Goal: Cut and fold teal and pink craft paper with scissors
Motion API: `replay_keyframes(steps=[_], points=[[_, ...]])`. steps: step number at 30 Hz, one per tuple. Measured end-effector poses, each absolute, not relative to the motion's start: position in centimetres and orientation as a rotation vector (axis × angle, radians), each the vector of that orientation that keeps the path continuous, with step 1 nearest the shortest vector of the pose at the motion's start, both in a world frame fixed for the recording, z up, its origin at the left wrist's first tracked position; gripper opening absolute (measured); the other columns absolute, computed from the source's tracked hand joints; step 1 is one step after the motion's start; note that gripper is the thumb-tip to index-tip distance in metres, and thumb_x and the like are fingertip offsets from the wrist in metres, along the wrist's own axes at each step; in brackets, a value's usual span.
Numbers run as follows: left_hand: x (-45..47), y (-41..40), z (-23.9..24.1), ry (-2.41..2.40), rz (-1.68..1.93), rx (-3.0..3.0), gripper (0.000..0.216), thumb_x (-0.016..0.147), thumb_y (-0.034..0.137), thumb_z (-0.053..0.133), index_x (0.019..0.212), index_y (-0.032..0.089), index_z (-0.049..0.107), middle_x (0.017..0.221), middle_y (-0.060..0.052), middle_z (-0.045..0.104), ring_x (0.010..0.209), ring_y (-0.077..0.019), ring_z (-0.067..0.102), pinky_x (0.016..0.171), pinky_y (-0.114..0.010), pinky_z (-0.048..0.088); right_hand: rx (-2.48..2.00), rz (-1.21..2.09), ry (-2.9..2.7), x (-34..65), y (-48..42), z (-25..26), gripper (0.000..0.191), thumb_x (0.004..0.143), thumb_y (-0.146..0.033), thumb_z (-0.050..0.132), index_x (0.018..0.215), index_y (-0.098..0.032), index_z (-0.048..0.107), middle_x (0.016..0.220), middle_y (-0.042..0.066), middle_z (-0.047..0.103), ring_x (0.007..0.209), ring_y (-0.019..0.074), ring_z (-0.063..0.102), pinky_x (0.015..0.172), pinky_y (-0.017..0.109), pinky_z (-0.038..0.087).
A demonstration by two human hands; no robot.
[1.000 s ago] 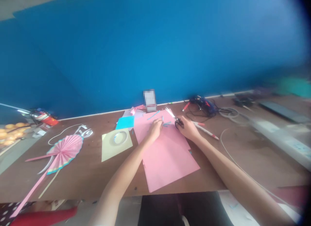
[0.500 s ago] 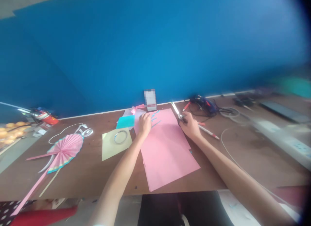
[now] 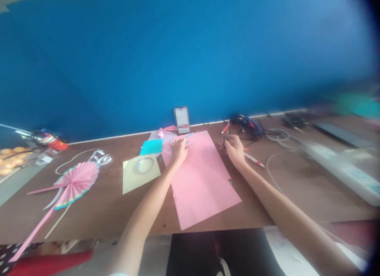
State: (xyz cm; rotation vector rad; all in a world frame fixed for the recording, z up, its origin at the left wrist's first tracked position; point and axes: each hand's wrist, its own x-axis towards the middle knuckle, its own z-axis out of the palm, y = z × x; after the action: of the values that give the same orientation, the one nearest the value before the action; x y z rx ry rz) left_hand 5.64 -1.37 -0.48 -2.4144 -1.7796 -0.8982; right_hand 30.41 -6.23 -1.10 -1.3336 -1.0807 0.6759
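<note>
Covering part of the pink paper [image 3: 204, 181], the left hand [image 3: 179, 150], grip unclear, could scatter blue strips [image 3: 190, 135] by dragging; scissors [image 3: 225, 143] grasped in the right hand [image 3: 235, 148] could snag cables [image 3: 252, 128].

Pink paper sheets [image 3: 204, 181], flat and overlapping with edges out of line, on the brown counter [image 3: 97, 212]; thin blue strips [image 3: 190, 135] lie near their far end. Right of the sheets: dark-handled scissors [image 3: 225, 141], blurred, blades apparently pointing away.

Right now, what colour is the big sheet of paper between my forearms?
The big sheet is pink; the head view shows it best.
</note>
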Motion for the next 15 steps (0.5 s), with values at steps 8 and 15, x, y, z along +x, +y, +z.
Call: replay_keyframes(steps=[8, 15], points=[[5.4, -2.2, 0.1, -1.74, -0.79, -2.312, 0.041, 0.077, -0.003, 0.039, 0.1, 0.024, 0.061, 0.107, -0.005, 0.066, 0.116, -0.0224, 0.049, 0.11, -0.05, 0.018, -1.374, 0.55, -1.539, 30.4, -6.3, -1.1, 0.036, 0.078, -0.032, 0.055, 0.113, -0.021, 0.053, 0.089, 0.006, 0.069, 0.085, 0.0232, 0.066, 0.08, 0.037, 0.05], [6.4, -1.9, -0.2, -1.399, -0.508, -2.711, 0.032, 0.087, 0.009, 0.039, 0.102, 0.021, 0.064, 0.106, -0.006, 0.065, 0.107, -0.0185, 0.055, 0.091, -0.031, 0.043, -1.343, 0.623, -1.534, 30.9, -5.7, -1.8, 0.045, 0.082, -0.032, 0.049, 0.125, -0.021, 0.044, 0.085, 0.004, 0.068, 0.079, 0.0219, 0.066, 0.079, 0.039, 0.05]])
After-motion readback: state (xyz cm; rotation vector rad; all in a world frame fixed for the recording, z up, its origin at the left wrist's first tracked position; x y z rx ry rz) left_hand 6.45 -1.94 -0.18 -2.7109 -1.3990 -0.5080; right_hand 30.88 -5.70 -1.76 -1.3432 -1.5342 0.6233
